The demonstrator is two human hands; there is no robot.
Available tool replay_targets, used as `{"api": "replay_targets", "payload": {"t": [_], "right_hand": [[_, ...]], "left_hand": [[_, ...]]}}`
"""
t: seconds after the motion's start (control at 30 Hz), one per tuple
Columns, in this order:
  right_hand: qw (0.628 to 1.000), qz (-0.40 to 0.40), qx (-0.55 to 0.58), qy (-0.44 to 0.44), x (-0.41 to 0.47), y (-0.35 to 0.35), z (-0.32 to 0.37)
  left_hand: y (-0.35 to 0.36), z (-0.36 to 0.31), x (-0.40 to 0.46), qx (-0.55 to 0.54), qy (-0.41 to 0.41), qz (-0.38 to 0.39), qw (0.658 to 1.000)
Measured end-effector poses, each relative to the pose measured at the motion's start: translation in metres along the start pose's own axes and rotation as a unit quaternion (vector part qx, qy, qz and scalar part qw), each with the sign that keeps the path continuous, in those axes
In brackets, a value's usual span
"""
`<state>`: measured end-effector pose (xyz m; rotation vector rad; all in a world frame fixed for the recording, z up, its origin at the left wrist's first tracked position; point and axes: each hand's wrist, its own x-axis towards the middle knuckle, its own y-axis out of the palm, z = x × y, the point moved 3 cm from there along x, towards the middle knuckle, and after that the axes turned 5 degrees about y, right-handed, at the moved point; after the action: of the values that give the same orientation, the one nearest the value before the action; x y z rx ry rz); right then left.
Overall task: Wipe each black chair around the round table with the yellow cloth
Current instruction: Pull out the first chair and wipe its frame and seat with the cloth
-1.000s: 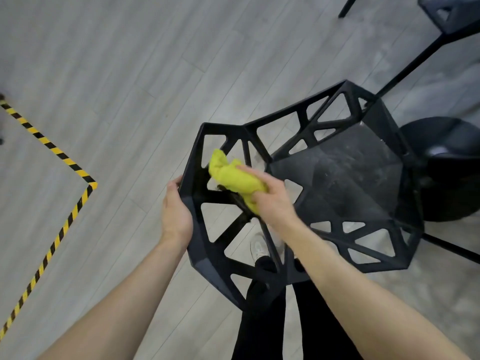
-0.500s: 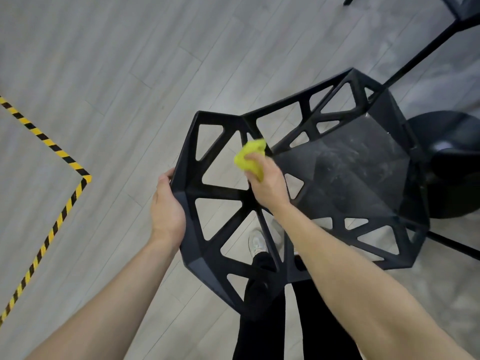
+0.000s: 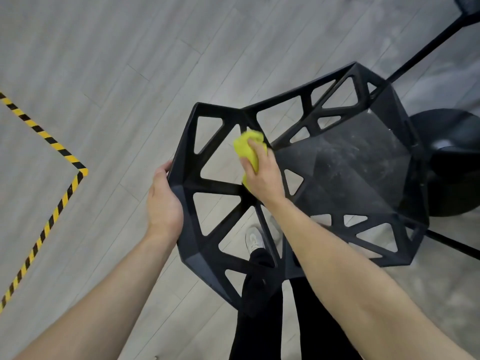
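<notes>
Legs: black trousers (image 3: 259,320) at the bottom of the shot, one white shoe (image 3: 253,239) peeking through a gap in the chair back.
Left hand (image 3: 163,201): wrapped around the outer left edge of the chair back, thumb on the near side, fingers tucked behind the rim, so it was gripping the frame.
Chair (image 3: 337,172): black, angular, back made of struts with triangle holes; the seat looked pretty dusty, with pale smears on it.
Right hand (image 3: 262,175): fingers curled over the cloth, pushing it against a strut on the inside of the chair back, right by where the back meets the seat.
Cloth (image 3: 248,148): yellow, bunched up, mostly sticking out above the fingers, touching the chair strut.
Floor (image 3: 117,61): grey planks, with a yellow-black striped tape line (image 3: 52,222) bending at a corner off to the left, well apart from the chair.
Far right: round black base (image 3: 457,162) just beyond the seat, and another black chair's leg (image 3: 428,45) running to the top corner.
</notes>
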<state>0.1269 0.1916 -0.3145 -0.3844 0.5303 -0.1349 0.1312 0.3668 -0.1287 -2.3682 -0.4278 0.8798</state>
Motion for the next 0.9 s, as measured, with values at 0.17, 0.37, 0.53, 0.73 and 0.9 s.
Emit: {"api": "replay_targets", "payload": {"t": [0.17,0.37,0.53,0.73,0.9], "right_hand": [[0.988,0.098,-0.033,0.116,-0.038,-0.019,-0.076],[0.988,0.028,0.026,0.149,-0.042,0.005,-0.022],[0.982,0.014,0.018,0.187,-0.092,-0.001,-0.028],[0.988,0.031,0.12,-0.088,-0.132,0.004,0.081],[0.984,0.02,0.031,0.172,-0.098,-0.01,0.017]], "left_hand": [[0.0,-0.001,0.001,0.004,-0.003,0.002,1.0],[-0.001,0.002,0.003,0.008,-0.004,-0.006,1.0],[-0.001,0.003,0.003,-0.009,0.014,0.011,1.0],[0.0,0.012,0.014,-0.043,0.012,0.017,0.999],[0.0,0.017,0.015,-0.043,0.015,0.031,0.998]]}}
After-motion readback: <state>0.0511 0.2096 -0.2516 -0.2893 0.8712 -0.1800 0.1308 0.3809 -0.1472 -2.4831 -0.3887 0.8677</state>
